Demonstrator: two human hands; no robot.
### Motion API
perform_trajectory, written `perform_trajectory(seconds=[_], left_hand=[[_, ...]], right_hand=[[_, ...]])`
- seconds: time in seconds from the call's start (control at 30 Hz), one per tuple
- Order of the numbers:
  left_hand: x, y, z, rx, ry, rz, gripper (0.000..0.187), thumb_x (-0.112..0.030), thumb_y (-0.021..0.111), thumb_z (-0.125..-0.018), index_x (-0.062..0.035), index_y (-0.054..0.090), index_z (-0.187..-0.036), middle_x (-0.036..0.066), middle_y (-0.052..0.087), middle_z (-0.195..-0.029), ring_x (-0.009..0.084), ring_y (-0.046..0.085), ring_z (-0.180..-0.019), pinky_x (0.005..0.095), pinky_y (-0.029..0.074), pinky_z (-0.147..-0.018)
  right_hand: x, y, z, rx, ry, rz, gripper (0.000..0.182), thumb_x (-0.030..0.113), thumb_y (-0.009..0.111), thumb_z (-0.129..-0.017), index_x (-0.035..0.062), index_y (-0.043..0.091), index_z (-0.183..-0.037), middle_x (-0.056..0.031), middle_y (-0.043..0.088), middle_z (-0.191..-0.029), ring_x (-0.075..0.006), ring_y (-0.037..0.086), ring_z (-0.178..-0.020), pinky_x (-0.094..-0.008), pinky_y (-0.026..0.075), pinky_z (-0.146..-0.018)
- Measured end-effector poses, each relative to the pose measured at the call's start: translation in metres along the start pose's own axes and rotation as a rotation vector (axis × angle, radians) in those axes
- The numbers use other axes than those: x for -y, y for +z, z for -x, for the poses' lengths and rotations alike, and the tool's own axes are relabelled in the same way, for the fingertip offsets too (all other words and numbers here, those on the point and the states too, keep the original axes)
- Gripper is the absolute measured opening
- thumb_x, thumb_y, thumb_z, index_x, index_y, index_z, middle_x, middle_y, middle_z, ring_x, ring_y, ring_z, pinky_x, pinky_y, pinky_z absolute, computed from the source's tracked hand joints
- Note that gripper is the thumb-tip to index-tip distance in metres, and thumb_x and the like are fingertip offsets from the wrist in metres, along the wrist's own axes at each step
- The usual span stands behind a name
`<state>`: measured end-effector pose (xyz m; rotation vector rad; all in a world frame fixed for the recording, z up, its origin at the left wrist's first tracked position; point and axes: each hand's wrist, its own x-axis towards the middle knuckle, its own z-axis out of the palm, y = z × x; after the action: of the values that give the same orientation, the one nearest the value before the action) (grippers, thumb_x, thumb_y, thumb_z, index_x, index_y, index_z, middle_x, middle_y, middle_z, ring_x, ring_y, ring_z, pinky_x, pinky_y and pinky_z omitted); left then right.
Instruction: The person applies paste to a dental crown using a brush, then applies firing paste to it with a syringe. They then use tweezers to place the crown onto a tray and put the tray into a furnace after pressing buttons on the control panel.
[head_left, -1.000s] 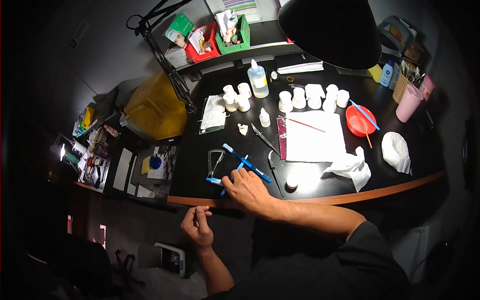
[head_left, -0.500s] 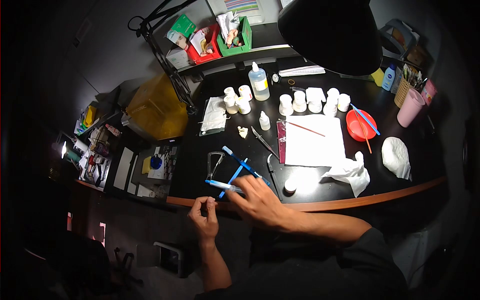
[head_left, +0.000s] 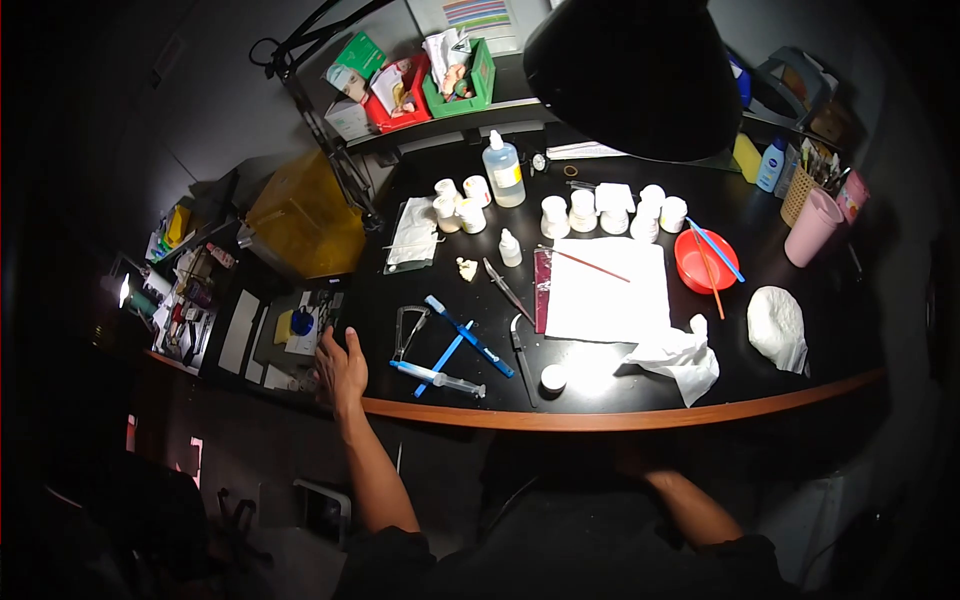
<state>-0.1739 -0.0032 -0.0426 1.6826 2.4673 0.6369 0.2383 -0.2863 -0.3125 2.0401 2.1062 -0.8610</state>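
Observation:
My left hand is raised at the desk's left front corner, fingers spread, holding nothing I can see. My right hand is low below the front edge, in dark shadow; its fingers are hidden. Closest to the left hand on the desk lies a clear syringe with a blue end. Across it and each other lie a blue stick and a blue toothbrush. A small caliper-like gauge rests just behind. To their right are a dark curved-tip tool and a small white jar.
White paper bears a thin brush. Crumpled tissue, a red bowl and a white wrapped bundle sit rightward. Bottles and jars line the back. A black lamp shade hangs overhead.
My right hand has left the syringe and dropped below the desk edge. The left hand has moved left and up, its pinched fingers now spread. The view has shifted slightly.

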Motion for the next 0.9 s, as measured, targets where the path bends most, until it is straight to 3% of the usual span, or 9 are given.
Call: perform_trajectory(seconds=[0.03, 0.17, 0.3, 0.43, 0.6, 0.77, 0.8, 0.87, 0.9], left_hand=[[0.013, 0.014, -0.010, 0.014, 0.079, -0.027, 0.070, -0.059, 0.036, -0.106, -0.0099, 0.039, -0.156, 0.021, 0.043, -0.158, 0.0384, 0.039, -0.147, 0.0542, 0.023, -0.123], [-0.006, -0.003, 0.006, 0.069, -0.042, -0.045, 0.070, -0.059, 0.036, -0.106, -0.0119, 0.038, -0.157, 0.021, 0.045, -0.157, 0.0375, 0.040, -0.147, 0.0541, 0.026, -0.122], [0.023, 0.015, -0.008, -0.010, 0.162, -0.010, 0.071, -0.062, 0.036, -0.106, -0.0116, 0.043, -0.155, 0.021, 0.046, -0.155, 0.0418, 0.041, -0.145, 0.0547, 0.033, -0.118], [0.034, 0.018, -0.003, -0.178, 0.585, 0.425, 0.053, -0.037, 0.054, -0.107, 0.0011, 0.051, -0.145, 0.023, 0.050, -0.147, 0.0398, 0.048, -0.137, 0.0503, 0.037, -0.115], [0.044, 0.020, 0.004, -0.013, 0.556, 0.596, 0.073, -0.047, 0.048, -0.107, -0.0037, 0.025, -0.162, 0.030, 0.030, -0.163, 0.0408, 0.030, -0.153, 0.0509, 0.024, -0.125], [0.041, 0.017, 0.006, -0.126, 0.554, 0.570, 0.093, -0.066, 0.035, -0.104, -0.0052, 0.001, -0.166, 0.028, 0.002, -0.171, 0.0425, 0.004, -0.159, 0.0543, 0.007, -0.128], [0.044, 0.019, 0.002, -0.146, 0.567, 0.602, 0.095, -0.068, 0.032, -0.104, -0.0051, -0.001, -0.166, 0.027, 0.002, -0.171, 0.0417, 0.004, -0.159, 0.0554, 0.007, -0.128], [0.041, 0.020, 0.004, -0.137, 0.527, 0.641, 0.094, -0.071, 0.029, -0.103, -0.0062, 0.001, -0.166, 0.027, 0.003, -0.171, 0.0407, 0.004, -0.160, 0.0552, 0.008, -0.128], [0.039, 0.018, 0.006, -0.108, 0.504, 0.632, 0.092, -0.070, 0.027, -0.103, -0.0066, 0.005, -0.166, 0.026, 0.004, -0.172, 0.0417, 0.005, -0.159, 0.0547, 0.012, -0.128]], right_hand=[[-0.008, 0.012, -0.005, 0.020, 0.051, 0.009, 0.075, 0.044, 0.069, -0.094, 0.0032, 0.045, -0.152, -0.0290, 0.061, -0.133, -0.0432, 0.065, -0.113, -0.0464, 0.052, -0.098], [-0.017, 0.031, -0.023, 0.040, 0.130, 0.020, 0.079, 0.047, 0.069, -0.094, 0.0037, 0.042, -0.154, -0.0286, 0.060, -0.134, -0.0425, 0.064, -0.115, -0.0453, 0.051, -0.100], [-0.022, 0.033, -0.029, 0.058, 0.151, -0.003, 0.083, 0.050, 0.069, -0.094, 0.0041, 0.039, -0.156, -0.0283, 0.059, -0.136, -0.0418, 0.062, -0.117, -0.0443, 0.050, -0.102], [-0.019, 0.033, -0.021, 0.076, 0.132, -0.073, 0.087, 0.053, 0.069, -0.094, 0.0046, 0.036, -0.158, -0.0279, 0.058, -0.137, -0.0412, 0.061, -0.119, -0.0432, 0.049, -0.105], [0.028, 0.000, 0.012, 0.103, -0.041, -0.383, 0.092, 0.056, 0.068, -0.094, 0.0051, 0.032, -0.160, -0.0275, 0.056, -0.139, -0.0403, 0.060, -0.122, -0.0418, 0.048, -0.107], [0.105, -0.133, 0.097, 0.072, -0.529, -0.866, 0.098, 0.060, 0.069, -0.093, 0.0034, 0.028, -0.162, -0.0266, 0.055, -0.141, -0.0362, 0.057, -0.130, -0.0388, 0.044, -0.115], [0.120, -0.147, 0.110, -0.253, -0.718, -1.051, 0.078, 0.046, 0.073, -0.095, 0.0006, 0.046, -0.152, -0.0269, 0.060, -0.136, -0.0332, 0.065, -0.119, -0.0412, 0.054, -0.100], [0.121, -0.162, 0.118, -0.566, -0.923, -1.071, 0.056, 0.027, 0.079, -0.093, -0.0036, 0.061, -0.136, -0.0202, 0.068, -0.122, -0.0265, 0.070, -0.100, -0.0369, 0.057, -0.080], [0.117, -0.181, 0.130, -0.814, -0.895, -0.892, 0.027, 0.008, 0.078, -0.090, -0.0015, 0.072, -0.115, -0.0144, 0.073, -0.101, -0.0216, 0.071, -0.080, -0.0321, 0.053, -0.064]])
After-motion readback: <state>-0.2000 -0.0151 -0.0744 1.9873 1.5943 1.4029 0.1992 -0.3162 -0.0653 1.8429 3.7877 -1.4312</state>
